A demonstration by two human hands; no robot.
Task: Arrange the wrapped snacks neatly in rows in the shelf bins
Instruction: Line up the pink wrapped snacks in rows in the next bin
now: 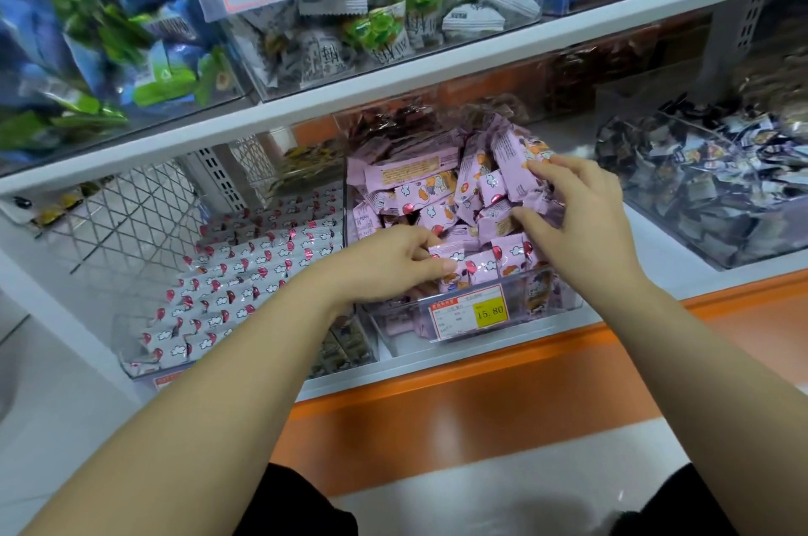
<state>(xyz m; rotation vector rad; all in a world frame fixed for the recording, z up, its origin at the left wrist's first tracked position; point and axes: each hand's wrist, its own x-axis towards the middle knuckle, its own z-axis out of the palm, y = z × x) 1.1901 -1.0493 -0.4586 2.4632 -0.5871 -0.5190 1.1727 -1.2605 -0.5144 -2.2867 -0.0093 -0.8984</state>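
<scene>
The lower shelf [664, 249] in front of you, white with an orange front edge, carries three clear bins side by side, and the upper shelf [393, 96] above it holds more bins of green, blue and grey packets. At the shelf's left end the white snacks [245, 273] lie in neat rows; at its right end sits a loose heap of dark wrapped snacks [708, 185]. The middle bin [393, 327] stands at the shelf's front edge, and the pink snacks [419, 185] lie in it in a jumbled pile. Your right hand [586, 220] reaches into that bin's right side, curved fingers and thumb clasping a few packs between them. Your left hand [384, 264] is at the bin's front left corner, thumb and fingers pinching one pink pack. A yellow price tag [470, 312] hangs on the bin's front wall.
</scene>
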